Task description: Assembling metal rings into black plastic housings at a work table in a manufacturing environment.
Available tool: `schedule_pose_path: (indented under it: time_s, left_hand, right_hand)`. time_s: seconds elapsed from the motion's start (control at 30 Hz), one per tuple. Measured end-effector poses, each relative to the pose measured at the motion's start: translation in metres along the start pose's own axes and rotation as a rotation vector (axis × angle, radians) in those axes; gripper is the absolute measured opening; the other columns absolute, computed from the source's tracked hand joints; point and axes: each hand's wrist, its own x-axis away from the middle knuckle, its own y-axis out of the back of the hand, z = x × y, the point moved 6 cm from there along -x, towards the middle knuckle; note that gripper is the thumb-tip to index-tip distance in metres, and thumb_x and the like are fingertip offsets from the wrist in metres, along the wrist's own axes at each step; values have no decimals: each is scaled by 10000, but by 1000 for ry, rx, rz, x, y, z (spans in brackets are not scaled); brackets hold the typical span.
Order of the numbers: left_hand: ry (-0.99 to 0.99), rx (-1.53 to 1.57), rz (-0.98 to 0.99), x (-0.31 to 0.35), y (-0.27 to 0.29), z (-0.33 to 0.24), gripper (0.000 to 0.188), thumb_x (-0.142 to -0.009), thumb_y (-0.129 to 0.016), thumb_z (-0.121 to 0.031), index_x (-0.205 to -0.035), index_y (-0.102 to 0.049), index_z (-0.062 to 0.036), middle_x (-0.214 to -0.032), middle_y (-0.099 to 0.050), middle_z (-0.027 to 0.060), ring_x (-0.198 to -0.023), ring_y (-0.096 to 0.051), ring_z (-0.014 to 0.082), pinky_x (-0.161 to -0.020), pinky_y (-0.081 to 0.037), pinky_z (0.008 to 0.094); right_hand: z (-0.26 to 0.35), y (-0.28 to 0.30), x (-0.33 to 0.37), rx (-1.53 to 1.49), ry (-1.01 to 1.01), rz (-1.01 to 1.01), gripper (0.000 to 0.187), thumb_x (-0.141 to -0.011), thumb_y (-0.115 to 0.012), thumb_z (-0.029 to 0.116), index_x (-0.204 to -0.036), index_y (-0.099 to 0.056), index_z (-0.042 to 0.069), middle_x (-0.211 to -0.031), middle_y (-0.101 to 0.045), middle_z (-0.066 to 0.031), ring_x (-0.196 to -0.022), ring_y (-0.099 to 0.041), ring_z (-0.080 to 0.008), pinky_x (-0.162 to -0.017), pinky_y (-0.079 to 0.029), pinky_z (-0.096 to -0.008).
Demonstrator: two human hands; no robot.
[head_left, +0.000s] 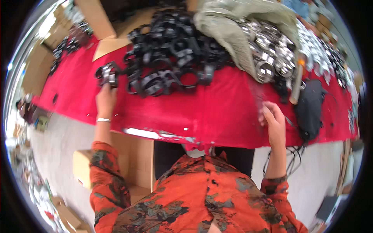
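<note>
At the left of the red-covered table, my left hand (105, 100) is closed on a dark ring-shaped clamp with shiny metal (110, 74), partly hidden by my fingers. Just right of it lies a big heap of black rings (171, 50), some with glossy bands. My right hand (274, 120) is over the table's right half, fingers loosely curled and apart, slightly blurred. No object shows clearly in it. Beyond it, shiny silver rings (265, 70) spill from a grey-green sack (229, 29).
A black elongated pouch or device (309, 110) with cables lies right of my right hand, near a pale-handled tool (297, 83). An opened cardboard box (95, 17) stands at the back left. Another carton (136, 163) is under the front edge. More metal parts (316, 50) lie far right.
</note>
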Motion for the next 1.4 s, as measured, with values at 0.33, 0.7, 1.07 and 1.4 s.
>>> schedule_pose_path:
  time_s: [0.33, 0.7, 1.07, 1.4]
  left_hand:
    - [105, -25, -135, -68, -21, 49, 316, -786, -653, -177, -1043, -573, -10, -1019, -593, 188, -933, -558, 381, -801, -449, 454]
    - [-318, 916, -118, 50, 61, -191, 184, -842, -600, -8, -1025, -616, -12, -957, -623, 70, -783, -583, 103, -659, -470, 228]
    - [-279, 1343, 768, 167, 13, -354, 278, -801, -681, -89, -1039, -571, 3, -835, -585, 42, -588, -539, 65, -510, -427, 202]
    - [406, 2175, 1095, 158, -3, -316, 118, -910, -541, -161, -924, -561, -46, -779, -589, 65, -508, -479, 106, -442, -362, 221]
  right_hand:
    - [32, -3, -77, 867, 570, -197, 441, -787, -643, 141, -1200, -499, 89, -1041, -552, -181, -917, -578, -366, -762, -480, -440]
    - [39, 21, -112, 1044, 631, -356, 312, -809, -552, 155, -1120, -575, 138, -803, -630, -157, -785, -624, -358, -683, -493, -449]
    - [11, -51, -12, 310, 411, 53, 102, -818, -544, -10, -885, -619, 9, -724, -628, -11, -652, -564, -57, -565, -460, -229]
    - [15, -34, 3, -104, 70, 196, 270, -874, -592, 148, -1105, -583, 8, -719, -546, 20, -543, -477, -31, -473, -364, -174]
